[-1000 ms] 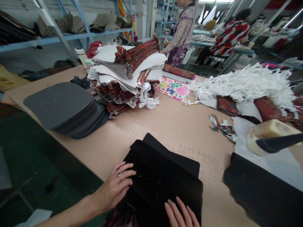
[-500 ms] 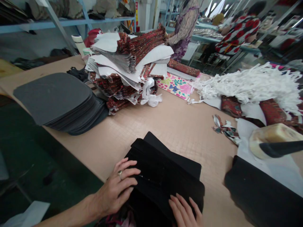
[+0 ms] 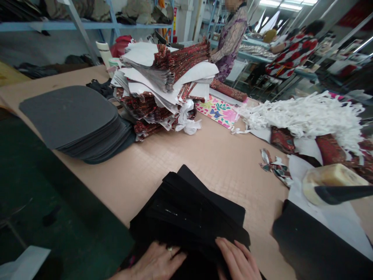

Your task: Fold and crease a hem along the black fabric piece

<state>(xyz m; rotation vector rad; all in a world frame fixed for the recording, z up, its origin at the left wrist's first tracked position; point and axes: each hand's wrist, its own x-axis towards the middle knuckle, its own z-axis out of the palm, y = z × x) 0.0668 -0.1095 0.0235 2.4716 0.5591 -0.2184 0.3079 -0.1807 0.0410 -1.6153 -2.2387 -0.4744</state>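
A stack of black fabric pieces [image 3: 186,214] lies in front of me at the near edge of the table, its layers slightly fanned. My left hand [image 3: 160,259], with a ring on one finger, is closed on the near side of the stack, fingers curled and tips partly hidden in the dark cloth. Flat across the stack's near right part rests my right hand [image 3: 240,258], fingers stretched out side by side and thumb mostly hidden. From under the stack's far side a flat black piece [image 3: 225,202] sticks out.
Dark grey rounded panels [image 3: 70,112] are piled at left. Behind stand patterned red and white bundles [image 3: 171,81]. White strips [image 3: 305,112] heap at right, near a yellowish container [image 3: 332,181] with a dark handle and a black sheet [image 3: 317,237]. People work beyond the table [image 3: 212,151].
My left hand has moved from the stack's left side down to its near edge, and its fingers have curled in. My right hand stays on the stack. The view has shifted slightly.
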